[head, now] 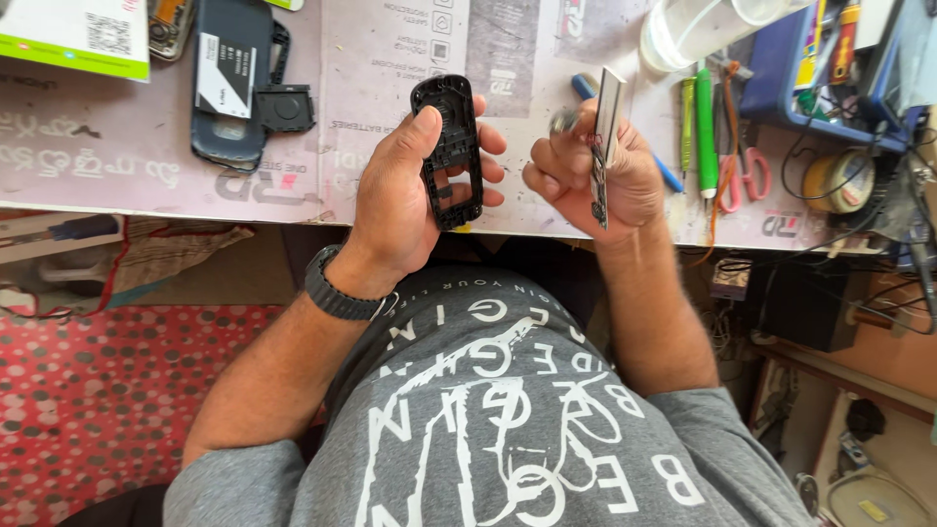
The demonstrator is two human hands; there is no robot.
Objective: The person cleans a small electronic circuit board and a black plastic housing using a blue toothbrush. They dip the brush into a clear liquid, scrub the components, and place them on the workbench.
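Observation:
My left hand [405,195] grips a black plastic phone frame [450,148], held upright above the front edge of the workbench. A dark watch sits on that wrist. My right hand [590,176] is closed around a thin phone circuit board with its screen [605,137], seen edge-on, and a small metal-tipped tool pokes out by the thumb. The two hands are close together, a few centimetres apart.
A dark blue phone body with a loose black cover [234,83] lies at the back left of the bench [117,156]. Green pens, orange-handled scissors [742,176], a tape roll [837,181], a blue tray [781,78] and tangled wires crowd the right side. A clear plastic container [693,29] stands behind.

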